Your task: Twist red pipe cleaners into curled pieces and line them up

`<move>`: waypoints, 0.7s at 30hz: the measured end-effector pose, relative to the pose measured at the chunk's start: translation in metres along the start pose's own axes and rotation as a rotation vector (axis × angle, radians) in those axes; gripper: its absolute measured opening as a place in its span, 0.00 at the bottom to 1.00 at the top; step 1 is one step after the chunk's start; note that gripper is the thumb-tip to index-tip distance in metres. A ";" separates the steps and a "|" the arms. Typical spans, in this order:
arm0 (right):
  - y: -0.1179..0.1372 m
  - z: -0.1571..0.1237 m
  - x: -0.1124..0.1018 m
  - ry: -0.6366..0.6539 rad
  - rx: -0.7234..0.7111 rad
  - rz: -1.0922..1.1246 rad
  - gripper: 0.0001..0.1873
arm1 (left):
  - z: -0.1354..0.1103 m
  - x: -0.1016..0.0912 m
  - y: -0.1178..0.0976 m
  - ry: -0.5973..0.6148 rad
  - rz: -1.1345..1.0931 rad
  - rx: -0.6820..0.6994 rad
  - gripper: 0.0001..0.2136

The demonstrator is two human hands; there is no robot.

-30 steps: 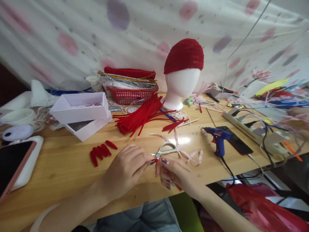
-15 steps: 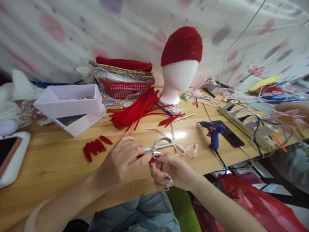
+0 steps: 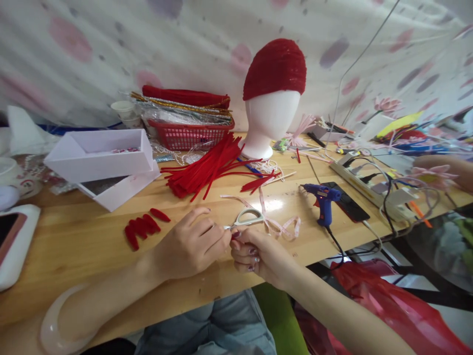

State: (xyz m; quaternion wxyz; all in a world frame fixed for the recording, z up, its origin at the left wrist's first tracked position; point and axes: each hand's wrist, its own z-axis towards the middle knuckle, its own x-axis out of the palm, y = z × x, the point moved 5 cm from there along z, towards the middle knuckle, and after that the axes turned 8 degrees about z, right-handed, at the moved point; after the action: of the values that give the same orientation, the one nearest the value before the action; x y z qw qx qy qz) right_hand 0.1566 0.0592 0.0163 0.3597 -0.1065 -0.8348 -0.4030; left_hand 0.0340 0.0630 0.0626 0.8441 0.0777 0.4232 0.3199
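Observation:
Both hands meet near the front of the table, just in front of the scissors (image 3: 249, 215), whose blades are mostly hidden behind them. My left hand (image 3: 194, 244) is closed, and its fingertips touch my right hand's. Between thumb and fingers, my right hand (image 3: 256, 252) pinches a small piece of red pipe cleaner (image 3: 234, 237); most of that piece is covered by fingers. Several short red fuzzy petals (image 3: 142, 227) lie left of my left hand. Behind the scissors spreads a bundle of red pipe cleaners (image 3: 203, 172), with a few shorter red strips (image 3: 258, 182) beside it.
A white foam head (image 3: 271, 118) wears a red cap (image 3: 277, 69). Left of it are a red basket (image 3: 190, 135) and white boxes (image 3: 99, 158). To the right lie a blue glue gun (image 3: 325, 197), a phone (image 3: 349, 204) and a power strip (image 3: 369, 190). Another person's hand (image 3: 449, 170) is at far right.
My hands have drawn closer together and my right fingers have curled in more tightly. Less of the red piece shows between them. The view has shifted slightly.

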 end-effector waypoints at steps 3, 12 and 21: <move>0.006 0.000 -0.002 -0.066 -0.089 -0.068 0.11 | 0.005 0.001 -0.002 -0.013 -0.058 -0.025 0.10; 0.019 -0.011 0.000 -0.058 -0.436 -0.824 0.12 | 0.006 0.010 0.007 0.232 -0.729 -0.422 0.12; 0.025 -0.021 0.021 0.137 -0.874 -1.594 0.08 | -0.011 0.040 0.002 0.727 -1.828 -1.241 0.05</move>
State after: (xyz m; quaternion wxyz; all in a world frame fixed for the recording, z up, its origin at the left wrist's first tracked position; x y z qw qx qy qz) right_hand 0.1638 0.0572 0.0546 -0.0491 0.3993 -0.4107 -0.8182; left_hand 0.0423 0.0876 0.0304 0.4821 -0.7797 0.3095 -0.2525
